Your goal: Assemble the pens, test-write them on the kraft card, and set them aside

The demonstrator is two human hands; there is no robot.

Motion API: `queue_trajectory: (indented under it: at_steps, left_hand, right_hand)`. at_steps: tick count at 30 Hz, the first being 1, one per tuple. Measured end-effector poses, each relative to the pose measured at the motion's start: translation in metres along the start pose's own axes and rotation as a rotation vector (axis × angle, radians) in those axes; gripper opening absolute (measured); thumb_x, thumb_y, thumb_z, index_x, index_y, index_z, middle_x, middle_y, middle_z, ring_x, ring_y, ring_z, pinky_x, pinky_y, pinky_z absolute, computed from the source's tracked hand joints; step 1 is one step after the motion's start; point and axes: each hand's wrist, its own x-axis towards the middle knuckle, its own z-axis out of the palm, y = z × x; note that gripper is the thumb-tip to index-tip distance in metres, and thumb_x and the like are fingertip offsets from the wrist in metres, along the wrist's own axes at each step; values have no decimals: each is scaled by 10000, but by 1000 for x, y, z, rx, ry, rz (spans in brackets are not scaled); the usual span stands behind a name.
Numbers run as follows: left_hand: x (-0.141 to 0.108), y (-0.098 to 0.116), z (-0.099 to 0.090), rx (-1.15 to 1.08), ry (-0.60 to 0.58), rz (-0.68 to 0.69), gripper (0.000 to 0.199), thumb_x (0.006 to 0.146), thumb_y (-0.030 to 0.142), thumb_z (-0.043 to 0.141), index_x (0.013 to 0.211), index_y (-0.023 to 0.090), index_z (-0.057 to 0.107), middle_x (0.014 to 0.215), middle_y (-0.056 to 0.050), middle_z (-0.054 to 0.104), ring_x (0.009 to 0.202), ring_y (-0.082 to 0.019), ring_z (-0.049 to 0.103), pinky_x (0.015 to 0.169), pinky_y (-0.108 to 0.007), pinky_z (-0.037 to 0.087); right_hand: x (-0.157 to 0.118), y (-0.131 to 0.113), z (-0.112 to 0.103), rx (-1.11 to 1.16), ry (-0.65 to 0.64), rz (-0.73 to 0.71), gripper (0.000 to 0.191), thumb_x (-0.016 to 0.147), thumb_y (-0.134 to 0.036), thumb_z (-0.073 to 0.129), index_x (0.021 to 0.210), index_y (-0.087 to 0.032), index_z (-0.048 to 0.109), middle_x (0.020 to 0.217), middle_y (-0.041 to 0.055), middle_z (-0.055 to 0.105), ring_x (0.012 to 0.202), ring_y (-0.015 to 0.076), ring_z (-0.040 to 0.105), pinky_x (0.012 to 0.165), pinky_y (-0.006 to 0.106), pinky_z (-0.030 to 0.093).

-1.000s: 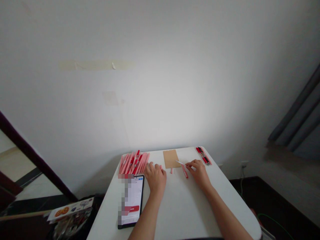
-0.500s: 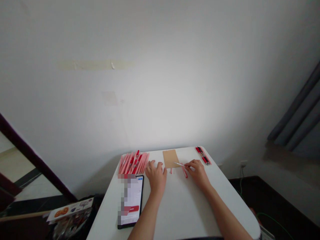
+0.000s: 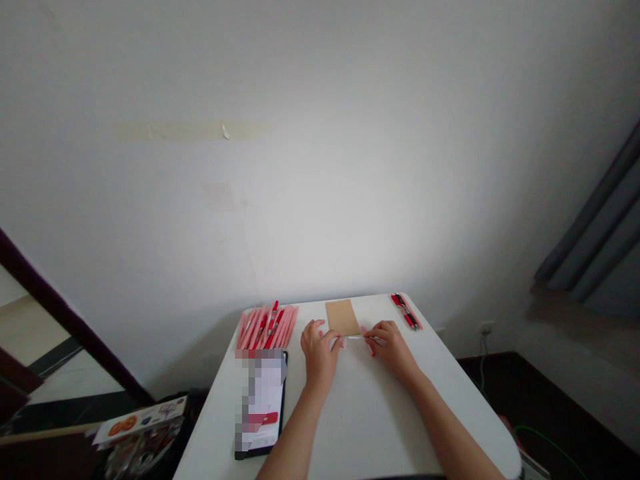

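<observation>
A thin white pen refill lies level between my two hands, just in front of a brown card. My right hand is closed in a pinch on the refill's right end. At its left end, the thumb and finger of my left hand come together, the other fingers curled. A small pink pen part shows by the left fingertips. Beneath my right fingers, a red-pink pen barrel is partly hidden.
Several pink and red pen parts lie in a row at the back left of the white table. A phone lies in front of them. At the back right are red and black pens. A box stands beside the table.
My left hand has moved right and its spread fingers have closed at the refill's left end. The refill has turned from slanting over the card to level along its front edge.
</observation>
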Motion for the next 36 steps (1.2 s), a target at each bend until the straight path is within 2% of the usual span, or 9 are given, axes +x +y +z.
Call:
queue_trajectory:
  at_steps: [6, 15, 23, 36]
  left_hand:
    - [0, 5, -3, -7, -32, -41, 81, 777, 251, 641, 767, 267, 720, 1157, -53, 533, 1179, -246, 448, 1023, -447, 387]
    - [0, -1, -1, 92, 36, -55, 102, 795, 243, 612, 829, 260, 706, 1149, -62, 547, 1160, -245, 460, 991, -429, 384]
    - [-1, 4, -5, 239, 59, -98, 75, 761, 180, 583, 756, 201, 654, 1146, -79, 560, 1150, -250, 468, 987, -444, 350]
    - [-4, 7, -6, 389, -3, -105, 159, 725, 168, 551, 804, 187, 688, 1174, -103, 573, 1167, -279, 449, 1011, -499, 313]
  right_hand:
    - [0, 1, 0, -3, 4, 13, 165, 808, -247, 596, 850, -236, 756, 849, 83, 661, 899, 232, 555, 815, 362, 442]
    - [0, 4, -1, -27, 31, 31, 173, 814, -244, 589, 857, -235, 755, 847, 82, 656, 901, 232, 548, 821, 350, 434]
    - [0, 9, -1, -28, 17, 68, 205, 827, -264, 557, 856, -214, 754, 858, 94, 667, 900, 239, 550, 833, 359, 433]
    - [0, 14, 1, -30, 11, 63, 195, 808, -271, 572, 844, -218, 756, 846, 88, 672, 892, 235, 560, 826, 346, 439]
